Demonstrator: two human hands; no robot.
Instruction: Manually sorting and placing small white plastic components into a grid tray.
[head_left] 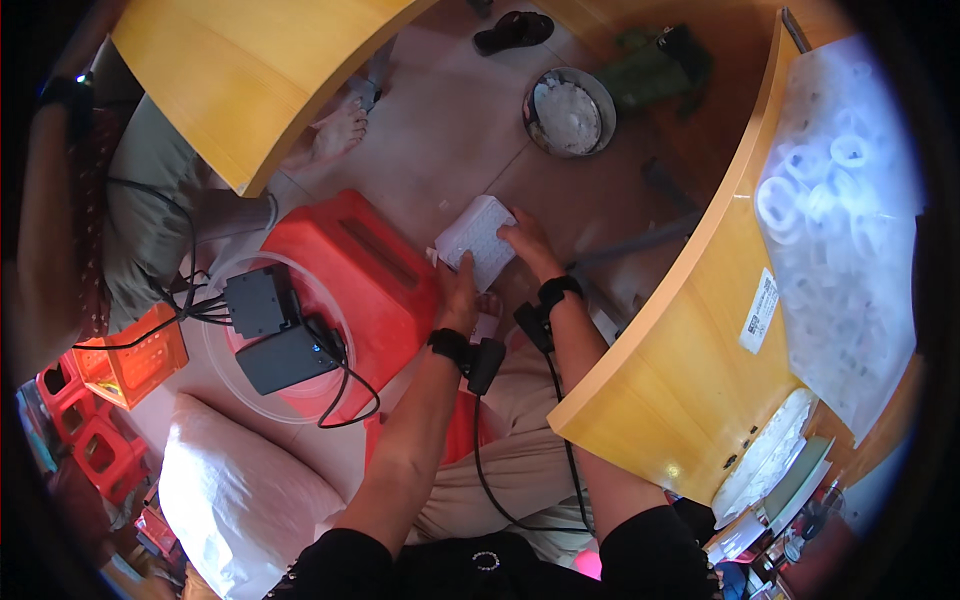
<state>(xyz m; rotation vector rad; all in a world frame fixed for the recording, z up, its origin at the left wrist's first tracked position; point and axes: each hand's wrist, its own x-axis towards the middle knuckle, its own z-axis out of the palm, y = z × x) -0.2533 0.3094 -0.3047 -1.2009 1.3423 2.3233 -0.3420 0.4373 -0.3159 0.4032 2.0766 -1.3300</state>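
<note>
A white rectangular tray, its face patterned with rows of small cells, is held out in front of me over the floor. My left hand grips its near left edge, with the thumb lying on the face. On the other side my right hand has closed on the right edge, thumb also on top. The tray tilts slightly, and its underside and most of the fingers beneath it are hidden. Both wrists carry black straps with small black devices and cables. Just left of the tray stands a red plastic stool.
Two black boxes with cables sit in a clear round tub on the stool. Beyond the tray, a metal bowl holds white material. Yellow wooden panels flank me. A white sack lies lower left. Another person's leg is at left.
</note>
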